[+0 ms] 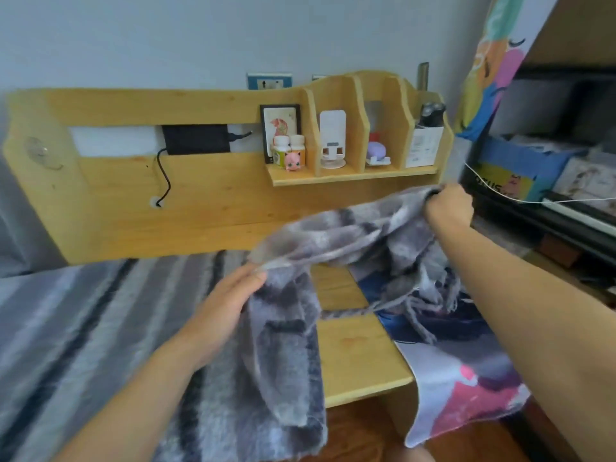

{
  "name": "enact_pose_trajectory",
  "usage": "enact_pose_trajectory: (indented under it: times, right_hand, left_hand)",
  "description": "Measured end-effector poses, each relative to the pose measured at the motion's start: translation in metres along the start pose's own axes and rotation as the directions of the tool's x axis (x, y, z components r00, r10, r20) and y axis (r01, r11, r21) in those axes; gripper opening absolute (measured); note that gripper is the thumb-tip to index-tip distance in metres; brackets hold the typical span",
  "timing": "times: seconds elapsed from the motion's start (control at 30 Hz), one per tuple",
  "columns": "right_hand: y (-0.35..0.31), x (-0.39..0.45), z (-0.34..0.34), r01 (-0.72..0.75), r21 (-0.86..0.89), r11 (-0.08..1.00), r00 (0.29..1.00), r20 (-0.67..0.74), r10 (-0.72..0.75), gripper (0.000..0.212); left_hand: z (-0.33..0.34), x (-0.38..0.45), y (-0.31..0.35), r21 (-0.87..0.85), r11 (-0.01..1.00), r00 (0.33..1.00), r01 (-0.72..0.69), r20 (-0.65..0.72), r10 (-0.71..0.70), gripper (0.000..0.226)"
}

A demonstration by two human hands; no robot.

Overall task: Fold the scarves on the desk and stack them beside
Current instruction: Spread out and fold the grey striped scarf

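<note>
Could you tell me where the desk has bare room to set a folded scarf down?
Bare wood shows on the desk between the striped scarf and the printed mat. The held scarf hangs partly over it. The shelf is crowded.

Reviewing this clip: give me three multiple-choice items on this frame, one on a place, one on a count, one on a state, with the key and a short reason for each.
1. Where is the pink round figurine?
A. On the desktop mat
B. On the wooden shelf, in front of the bottles
C. On the floor

2. How many white-capped bottles stand by the figurine?
A. One
B. Two
C. Four

3. What is the right hand doing?
A. Resting flat on the desk
B. Hanging empty
C. Holding one end of the grey scarf lifted, in a closed grip

Key: 1 B, it sits on the shelf before the bottles. 2 B, two caps show side by side. 3 C, its fingers curl round the raised scarf end while the left hand touches the cloth lower down.
</note>
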State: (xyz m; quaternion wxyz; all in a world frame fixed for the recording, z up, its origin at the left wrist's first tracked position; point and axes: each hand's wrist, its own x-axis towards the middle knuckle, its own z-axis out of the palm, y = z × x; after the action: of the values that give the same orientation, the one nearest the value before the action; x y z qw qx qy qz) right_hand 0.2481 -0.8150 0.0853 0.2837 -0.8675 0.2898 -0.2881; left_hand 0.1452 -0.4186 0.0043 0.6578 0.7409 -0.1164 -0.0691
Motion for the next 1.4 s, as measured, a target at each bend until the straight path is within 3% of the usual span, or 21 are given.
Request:
enact_pose_trajectory:
  times: [0.07,0.1,0.17,0.23,0.27,0.33,0.4,0.43,0.5,0.57,0.67,0.73,0.8,0.9,0.97,1.03,1.17,1.23,1.3,1.37,1.4]
  right_hand:
    - [0.001,0.025,-0.037,-0.001,-0.034,0.999,0.995,-0.101,-0.003,0.033]
    - [0.003,0.036,-0.055,0.007,-0.038,0.999,0.984,-0.176,-0.014,0.033]
    - [0.010,0.057,-0.088,0.004,-0.088,0.996,0.944,-0.327,-0.032,0.034]
    - [0.028,0.070,-0.112,0.009,-0.262,0.965,0.901,-0.417,-0.121,0.035]
    - [0.040,0.075,-0.117,0.045,-0.423,0.905,0.903,-0.369,-0.218,0.037]
    - [0.067,0.075,-0.111,0.203,-0.731,0.651,0.959,0.012,-0.284,0.038]
    - [0.085,0.058,-0.092,0.332,-0.815,0.474,0.925,0.379,0.004,0.055]
    - [0.091,0.045,-0.082,0.374,-0.821,0.432,0.877,0.465,0.124,0.065]
    - [0.096,0.026,-0.055,0.367,-0.839,0.401,0.825,0.493,0.275,0.074]
    - [0.095,0.013,-0.025,0.359,-0.839,0.409,0.813,0.496,0.304,0.075]
    - [0.072,0.002,0.016,0.586,-0.653,0.481,0.728,0.684,0.041,0.038]
    - [0.059,0.001,0.038,0.628,-0.529,0.570,0.716,0.679,-0.159,0.044]
    - [0.050,0.000,0.058,0.639,-0.448,0.625,0.691,0.691,-0.212,0.056]
    - [0.062,0.003,0.085,0.645,-0.415,0.642,0.593,0.801,-0.078,0.059]
    - [0.072,0.005,0.095,0.674,-0.422,0.607,0.489,0.870,0.062,0.049]
    - [0.074,0.006,0.098,0.721,-0.432,0.542,0.445,0.888,0.117,0.043]
    - [0.060,0.009,0.079,0.683,-0.583,0.441,0.571,0.802,0.175,0.034]
    - [0.052,0.014,0.061,0.626,-0.637,0.451,0.733,0.678,-0.060,0.021]
    - [0.047,0.029,0.035,0.457,-0.592,0.664,0.888,0.265,-0.375,0.016]
    - [0.052,0.039,0.004,0.383,-0.429,0.818,0.878,-0.107,-0.467,0.017]
    - [0.062,0.036,-0.007,0.417,-0.435,0.799,0.838,-0.156,-0.522,0.019]
  left_hand:
    - [0.001,0.029,-0.052,0.241,0.967,0.981,0.077,0.156,-0.118,0.037]
    - [0.005,0.037,-0.061,0.381,0.920,0.974,0.094,0.156,-0.164,0.041]
    - [0.028,0.036,-0.062,0.661,0.743,0.975,0.105,0.081,-0.209,0.057]
    - [0.029,0.023,-0.078,0.841,0.534,0.975,0.086,0.038,-0.217,0.061]
    - [0.029,0.028,-0.088,0.893,0.440,0.973,0.095,0.010,-0.230,0.062]
    - [0.031,0.034,-0.093,0.938,0.332,0.963,0.105,-0.012,-0.271,0.065]
    - [0.035,0.040,-0.095,0.951,0.292,0.956,0.099,-0.010,-0.292,0.067]
    - [0.035,0.040,-0.097,0.957,0.273,0.955,0.095,-0.011,-0.296,0.069]
    - [0.031,0.043,-0.099,0.963,0.256,0.957,0.089,-0.012,-0.288,0.070]
    - [0.023,0.045,-0.097,0.962,0.249,0.960,0.114,-0.042,-0.278,0.066]
    - [0.011,0.042,-0.100,0.972,0.199,0.984,0.122,-0.093,-0.149,0.054]
    - [0.008,0.036,-0.108,0.972,0.201,0.993,0.118,-0.112,-0.041,0.049]
    - [0.007,0.032,-0.112,0.971,0.207,0.992,0.119,-0.124,0.013,0.047]
    - [0.007,0.033,-0.112,0.970,0.211,0.993,0.117,-0.120,0.001,0.047]
    - [0.005,0.034,-0.113,0.978,0.184,0.995,0.101,-0.103,0.001,0.054]
    - [0.002,0.036,-0.117,0.982,0.173,0.997,0.078,-0.077,-0.009,0.065]
    - [0.001,0.038,-0.119,0.982,0.177,0.998,0.061,-0.058,-0.022,0.067]
    - [0.003,0.037,-0.117,0.983,0.170,0.998,0.062,-0.060,-0.019,0.071]
    - [0.003,0.036,-0.117,0.983,0.168,0.997,0.076,-0.075,-0.009,0.068]
    - [0.002,0.035,-0.119,0.975,0.190,0.993,0.113,-0.118,0.017,0.063]
    - [0.002,0.034,-0.119,0.971,0.199,0.989,0.129,-0.140,0.040,0.063]
